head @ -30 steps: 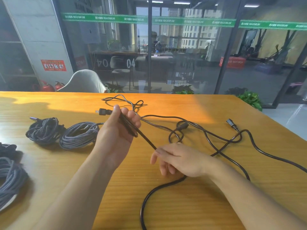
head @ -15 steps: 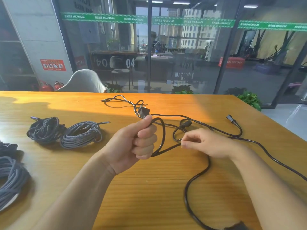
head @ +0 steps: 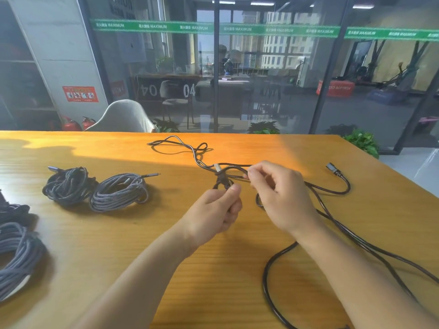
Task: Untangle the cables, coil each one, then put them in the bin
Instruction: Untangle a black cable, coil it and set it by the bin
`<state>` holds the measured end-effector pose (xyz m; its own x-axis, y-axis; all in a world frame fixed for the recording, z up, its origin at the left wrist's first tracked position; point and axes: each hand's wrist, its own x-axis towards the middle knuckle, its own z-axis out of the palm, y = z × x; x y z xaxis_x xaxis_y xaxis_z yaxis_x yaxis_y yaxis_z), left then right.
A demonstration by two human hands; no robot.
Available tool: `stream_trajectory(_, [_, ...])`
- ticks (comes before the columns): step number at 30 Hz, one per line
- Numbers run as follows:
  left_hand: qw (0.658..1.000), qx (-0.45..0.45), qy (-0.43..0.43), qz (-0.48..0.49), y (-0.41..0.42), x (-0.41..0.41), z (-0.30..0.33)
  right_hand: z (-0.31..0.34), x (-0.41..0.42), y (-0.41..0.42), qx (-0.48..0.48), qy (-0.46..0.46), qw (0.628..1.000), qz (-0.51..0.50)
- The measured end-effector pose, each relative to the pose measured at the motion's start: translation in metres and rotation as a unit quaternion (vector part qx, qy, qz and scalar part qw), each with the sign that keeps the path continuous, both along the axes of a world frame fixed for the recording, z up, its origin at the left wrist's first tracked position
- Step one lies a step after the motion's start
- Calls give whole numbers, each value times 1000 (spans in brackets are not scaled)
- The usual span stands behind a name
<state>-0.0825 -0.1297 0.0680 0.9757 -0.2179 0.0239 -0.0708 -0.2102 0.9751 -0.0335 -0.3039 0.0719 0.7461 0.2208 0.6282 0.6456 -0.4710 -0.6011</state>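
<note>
Risk of a tightened knot was judged likely if the black power cable (head: 273, 276), pinched above the table (head: 95, 245) by left hand (head: 213, 210) and right hand (head: 280, 193), were pulled hard.

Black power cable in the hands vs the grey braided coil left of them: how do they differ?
The black power cable sprawls loose across the table; the grey braided coil is wound into a tidy bundle. The black one is smooth and glossy, the grey one woven. The left hand and right hand grip the black cable; nothing touches the grey coil. Both lie on the wooden table.
</note>
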Motion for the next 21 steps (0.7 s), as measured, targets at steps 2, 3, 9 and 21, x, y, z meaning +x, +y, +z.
stream_trajectory(2, [999,-25,-8,38,0,4,-3,-1,-5,6,11,60,997,55])
stream_trajectory(3, [998,-41,-11,51,0,5,-3,-3,-6,8,11,80,994,69])
stream_trajectory(9, [990,-101,-33,96,-2,5,-2,-4,-13,11,3,92,993,77])
stream_trajectory(21, [956,-112,-110,249,12,14,-1,5,-11,-4,-214,32,976,30])
